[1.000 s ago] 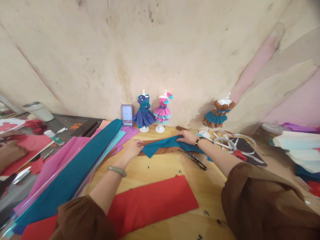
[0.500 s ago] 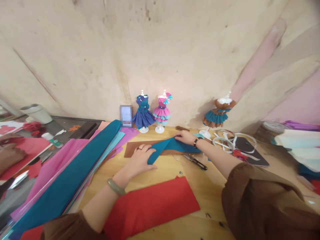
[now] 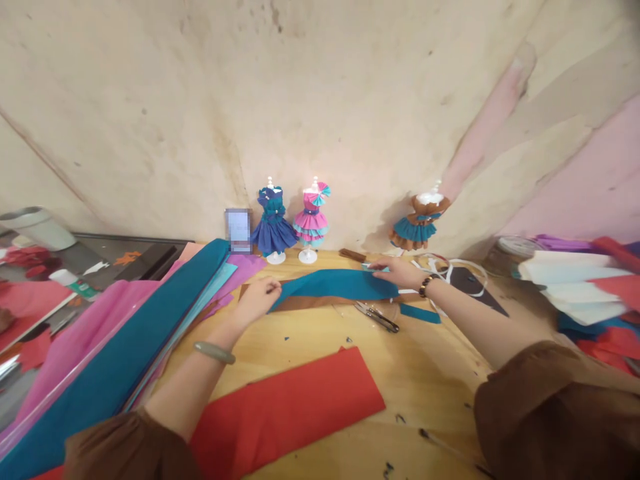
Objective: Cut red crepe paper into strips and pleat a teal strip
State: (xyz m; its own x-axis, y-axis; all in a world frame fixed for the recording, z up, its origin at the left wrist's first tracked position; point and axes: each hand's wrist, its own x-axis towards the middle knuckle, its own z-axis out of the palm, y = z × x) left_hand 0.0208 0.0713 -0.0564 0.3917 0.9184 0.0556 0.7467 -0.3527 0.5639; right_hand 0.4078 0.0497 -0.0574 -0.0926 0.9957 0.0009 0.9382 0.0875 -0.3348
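A long teal crepe paper strip (image 3: pixel 330 285) stretches left to right between my hands, over a brown strip (image 3: pixel 315 303) that shows along its lower edge. My left hand (image 3: pixel 257 301) pinches the teal strip's left end, with its fingers closed. At the right end my right hand (image 3: pixel 400 275) grips the upper edge, fingertips curled down on it. Thread snips (image 3: pixel 377 317) lie just below the strip, beside a small teal scrap (image 3: pixel 421 313). Closer to me is a folded red sheet (image 3: pixel 295 413).
Along the wall stand a phone (image 3: pixel 239 231) and miniature dress forms in blue (image 3: pixel 274 230), pink (image 3: pixel 311 223) and brown-teal (image 3: pixel 415 230). A stack of coloured sheets (image 3: pixel 120 353) lies left. White ribbon loops (image 3: pixel 463 277) and a jar (image 3: pixel 515 247) are at right.
My left hand has moved left and closed on the strip's end. The teal strip, folded before, is now spread out longer. My right hand has shifted to its right end. The view has turned slightly right.
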